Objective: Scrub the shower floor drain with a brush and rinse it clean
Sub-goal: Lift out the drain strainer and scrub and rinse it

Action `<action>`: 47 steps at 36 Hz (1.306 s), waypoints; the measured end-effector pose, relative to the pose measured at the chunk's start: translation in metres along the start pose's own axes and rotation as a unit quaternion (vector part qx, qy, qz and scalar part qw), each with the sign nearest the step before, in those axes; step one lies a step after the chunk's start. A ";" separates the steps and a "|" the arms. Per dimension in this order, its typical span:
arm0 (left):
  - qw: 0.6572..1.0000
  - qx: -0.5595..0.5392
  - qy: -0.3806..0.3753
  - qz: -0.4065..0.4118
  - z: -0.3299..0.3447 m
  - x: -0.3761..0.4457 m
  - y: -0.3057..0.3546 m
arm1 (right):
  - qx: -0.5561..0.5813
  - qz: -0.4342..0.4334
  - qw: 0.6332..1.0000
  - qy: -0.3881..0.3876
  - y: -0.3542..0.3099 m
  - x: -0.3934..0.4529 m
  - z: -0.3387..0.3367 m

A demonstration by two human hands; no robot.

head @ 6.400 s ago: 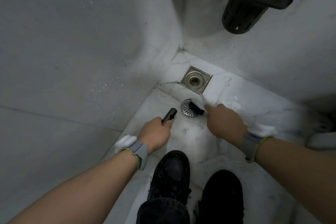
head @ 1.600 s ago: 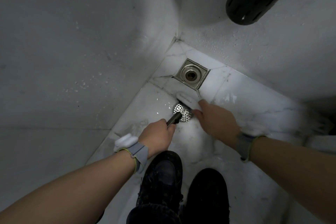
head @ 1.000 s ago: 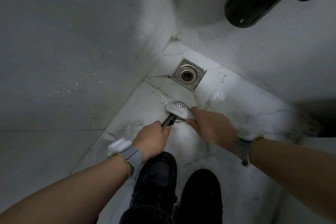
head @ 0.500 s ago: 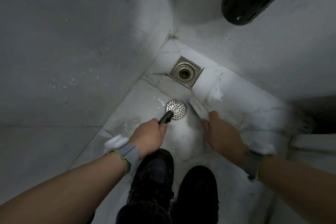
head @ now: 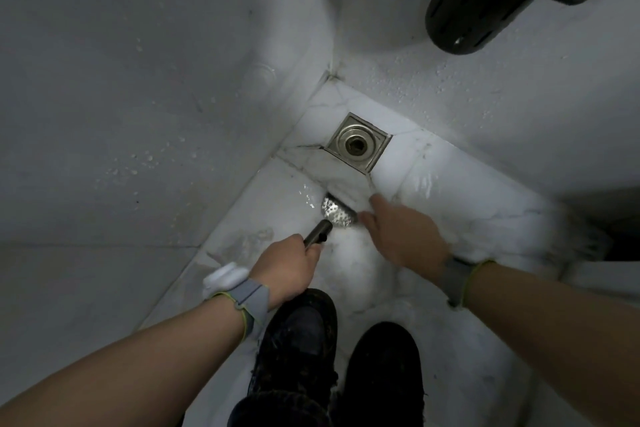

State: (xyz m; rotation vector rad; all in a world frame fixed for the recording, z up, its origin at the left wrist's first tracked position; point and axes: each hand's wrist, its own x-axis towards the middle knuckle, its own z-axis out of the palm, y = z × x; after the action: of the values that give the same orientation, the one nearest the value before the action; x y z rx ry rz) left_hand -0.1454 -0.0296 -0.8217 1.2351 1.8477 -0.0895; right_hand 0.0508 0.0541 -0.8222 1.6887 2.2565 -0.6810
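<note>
A black perforated holder [head: 481, 7] is seen mounted high on the right wall [head: 519, 107]. Water droplets are noted on the grey left wall [head: 138, 97]. Two dark shoes [head: 301, 340] are planted on the white marble floor [head: 467, 218].

The left hand [head: 294, 263] grips a dark spray nozzle [head: 318, 233] aimed at the perforated drain cover [head: 337, 215]; the right hand [head: 403, 236] holds a blurred white brush [head: 349, 192] across it, near the open floor drain [head: 356, 142].
</note>
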 end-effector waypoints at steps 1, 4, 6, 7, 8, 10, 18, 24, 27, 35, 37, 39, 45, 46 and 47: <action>1.000 -0.002 -0.001 0.000 0.001 -0.001 0.000 | 0.016 0.024 1.000 0.004 -0.004 0.010 -0.005; 1.000 0.007 0.015 0.004 0.002 -0.005 -0.001 | 0.024 0.016 0.999 0.030 -0.014 0.026 -0.016; 1.000 0.009 0.019 0.006 0.003 -0.007 -0.002 | -0.002 0.002 1.000 0.019 -0.015 0.023 -0.014; 1.000 0.005 0.018 0.005 0.003 -0.007 -0.004 | -0.004 0.007 1.000 0.003 -0.013 0.021 -0.010; 1.000 0.002 0.016 0.001 0.003 -0.007 -0.006 | 0.005 0.017 1.000 -0.005 -0.010 0.019 -0.007; 1.000 -0.006 0.014 -0.007 0.002 -0.005 -0.009 | 0.024 0.038 0.999 -0.005 -0.002 0.018 -0.002; 0.998 -0.045 0.043 -0.033 -0.009 0.001 -0.019 | 0.021 0.028 0.999 0.006 0.012 0.007 0.002; 0.993 -0.089 0.065 -0.037 -0.024 0.007 -0.013 | 0.037 0.029 0.998 0.042 0.011 0.023 -0.011; 0.993 -0.102 0.061 -0.027 -0.026 0.008 -0.005 | 0.055 0.022 0.994 0.090 0.013 0.037 -0.027; 0.992 -0.110 0.057 -0.006 -0.039 0.018 0.006 | 0.025 0.046 0.995 0.086 0.023 0.080 -0.044; 0.993 -0.104 0.049 -0.006 -0.043 0.024 0.006 | -0.008 0.023 0.996 0.089 0.021 0.081 -0.040; 0.994 -0.099 0.043 -0.013 -0.047 0.032 0.004 | -0.025 0.017 0.996 0.089 0.021 0.082 -0.040; 0.993 -0.100 0.036 -0.043 -0.058 0.049 0.004 | -0.034 0.025 0.996 0.083 0.023 0.086 -0.046; 0.994 -0.096 0.033 -0.042 -0.059 0.050 0.006 | -0.032 0.027 0.996 0.082 0.023 0.086 -0.046; 0.994 -0.096 0.030 -0.041 -0.061 0.051 0.008 | -0.030 0.029 0.996 0.080 0.023 0.086 -0.045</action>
State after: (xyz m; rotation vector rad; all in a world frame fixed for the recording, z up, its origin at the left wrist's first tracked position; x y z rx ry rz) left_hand -0.1830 0.0403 -0.8173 1.0387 1.9112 0.0787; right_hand 0.0502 0.1541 -0.8276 1.8315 2.2978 -0.4746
